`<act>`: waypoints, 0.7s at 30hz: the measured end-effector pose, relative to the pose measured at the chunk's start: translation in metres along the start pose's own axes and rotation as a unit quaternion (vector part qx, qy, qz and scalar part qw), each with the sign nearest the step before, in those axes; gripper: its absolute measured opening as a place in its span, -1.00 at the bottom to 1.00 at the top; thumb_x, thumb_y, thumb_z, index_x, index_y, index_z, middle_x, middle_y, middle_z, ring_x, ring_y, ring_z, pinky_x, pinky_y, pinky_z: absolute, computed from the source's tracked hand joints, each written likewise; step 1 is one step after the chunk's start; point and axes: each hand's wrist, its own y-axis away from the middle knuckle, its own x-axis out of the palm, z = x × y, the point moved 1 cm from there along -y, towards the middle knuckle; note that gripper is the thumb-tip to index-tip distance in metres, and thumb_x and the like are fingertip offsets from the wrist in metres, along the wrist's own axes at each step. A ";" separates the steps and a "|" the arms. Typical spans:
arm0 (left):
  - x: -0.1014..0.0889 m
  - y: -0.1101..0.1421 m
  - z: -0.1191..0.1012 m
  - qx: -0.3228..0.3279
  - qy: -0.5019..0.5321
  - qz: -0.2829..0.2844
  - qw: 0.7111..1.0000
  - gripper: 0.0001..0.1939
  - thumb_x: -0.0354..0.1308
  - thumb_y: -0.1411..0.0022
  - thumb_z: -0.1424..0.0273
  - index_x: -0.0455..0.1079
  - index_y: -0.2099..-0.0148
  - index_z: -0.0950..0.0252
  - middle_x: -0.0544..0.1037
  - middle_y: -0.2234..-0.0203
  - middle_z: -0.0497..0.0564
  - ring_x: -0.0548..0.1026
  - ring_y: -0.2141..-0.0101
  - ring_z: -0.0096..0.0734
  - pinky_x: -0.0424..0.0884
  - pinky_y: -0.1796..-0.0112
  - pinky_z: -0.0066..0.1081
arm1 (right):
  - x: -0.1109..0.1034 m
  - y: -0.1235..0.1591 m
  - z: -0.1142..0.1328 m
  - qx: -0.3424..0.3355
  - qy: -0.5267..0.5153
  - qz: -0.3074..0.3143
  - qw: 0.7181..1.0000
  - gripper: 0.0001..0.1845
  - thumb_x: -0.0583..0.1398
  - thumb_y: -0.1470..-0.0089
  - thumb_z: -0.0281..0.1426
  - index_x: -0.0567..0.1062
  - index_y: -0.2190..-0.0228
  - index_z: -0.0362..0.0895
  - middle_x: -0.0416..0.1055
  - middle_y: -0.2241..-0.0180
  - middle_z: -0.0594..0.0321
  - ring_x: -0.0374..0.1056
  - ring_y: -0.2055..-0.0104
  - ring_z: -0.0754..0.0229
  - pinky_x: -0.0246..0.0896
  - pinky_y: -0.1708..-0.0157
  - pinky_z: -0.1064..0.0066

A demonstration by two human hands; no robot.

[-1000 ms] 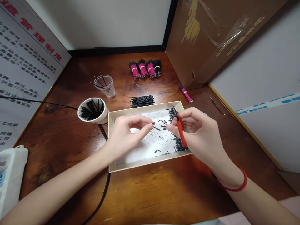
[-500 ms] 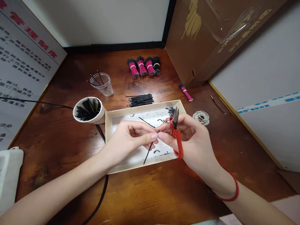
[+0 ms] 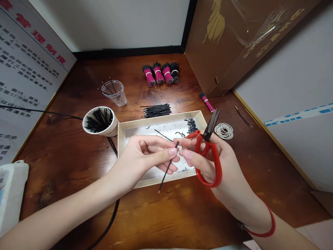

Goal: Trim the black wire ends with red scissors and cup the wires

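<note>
Between thumb and fingertips, my left hand [image 3: 153,154] pinches a short black wire [image 3: 166,172], which slants down toward me. My right hand [image 3: 215,156] holds red-handled scissors [image 3: 212,152] hooked on its fingers, blades pointing up and away. The right thumb and index finger are apart, close to the wire's upper end. Both hands are over a shallow cream box [image 3: 120,139] whose white floor carries black scraps [image 3: 191,125] and a loose black wire [image 3: 162,134].
Behind the box lie a pile of black wires [image 3: 157,110] and several banded bundles [image 3: 158,73]. To the left stand a paper cup [image 3: 88,130] of black wires and a clear plastic cup [image 3: 121,99]. White rubber bands [image 3: 224,131] and a small pink bundle [image 3: 206,101] lie at right.
My right fingers have come off the wire and moved slightly right, and the scissors have swung outward. The wire now reaches lower from my left fingertips.
</note>
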 end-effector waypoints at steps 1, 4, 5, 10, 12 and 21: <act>0.000 0.000 0.000 -0.001 0.004 0.000 1.000 -0.95 0.31 -0.10 0.51 0.57 0.40 0.30 0.62 0.55 -0.06 0.58 0.57 -0.51 0.54 0.50 -0.61 | -0.001 0.000 -0.001 0.007 -0.003 0.006 1.000 -0.78 0.37 0.07 -0.33 0.41 0.42 -0.05 0.61 0.29 0.23 0.54 0.36 0.15 0.44 0.49 0.40; 0.001 0.001 -0.001 -0.006 0.013 -0.005 1.000 -0.95 0.31 -0.09 0.52 0.57 0.40 0.30 0.61 0.56 -0.07 0.58 0.58 -0.51 0.53 0.53 -0.64 | -0.002 0.000 -0.001 0.020 -0.018 0.015 1.000 -0.78 0.37 0.08 -0.34 0.42 0.40 -0.04 0.61 0.30 0.24 0.55 0.34 0.12 0.47 0.43 0.37; 0.002 0.001 -0.002 -0.007 0.014 -0.007 1.000 -0.95 0.32 -0.08 0.53 0.57 0.40 0.30 0.61 0.57 -0.07 0.58 0.59 -0.51 0.52 0.53 -0.64 | -0.002 0.000 -0.001 0.022 -0.025 0.017 0.999 -0.78 0.37 0.09 -0.35 0.42 0.41 -0.04 0.61 0.31 0.24 0.55 0.32 0.11 0.48 0.39 0.35; 0.003 0.002 -0.002 -0.014 0.014 -0.011 1.000 -0.95 0.33 -0.06 0.54 0.56 0.40 0.30 0.61 0.59 -0.08 0.58 0.59 -0.53 0.52 0.54 -0.66 | -0.002 0.001 0.000 0.019 -0.053 0.031 0.998 -0.77 0.36 0.09 -0.40 0.40 0.42 -0.04 0.60 0.36 0.29 0.56 0.32 0.12 0.50 0.32 0.35; 0.003 0.002 -0.003 -0.018 0.015 -0.011 1.000 -0.94 0.33 -0.07 0.54 0.56 0.40 0.30 0.61 0.60 -0.09 0.58 0.59 -0.53 0.52 0.53 -0.66 | -0.002 0.001 0.000 0.018 -0.055 0.032 0.998 -0.77 0.36 0.08 -0.40 0.39 0.42 -0.04 0.60 0.35 0.28 0.56 0.32 0.13 0.49 0.33 0.35; 0.002 0.001 -0.003 -0.008 -0.026 -0.030 0.999 -0.94 0.34 -0.03 0.54 0.54 0.42 0.30 0.57 0.66 -0.09 0.56 0.62 -0.48 0.50 0.56 -0.61 | -0.001 0.001 0.001 0.018 -0.032 0.031 0.999 -0.76 0.36 0.10 -0.35 0.38 0.44 -0.04 0.60 0.36 0.25 0.55 0.37 0.10 0.48 0.40 0.32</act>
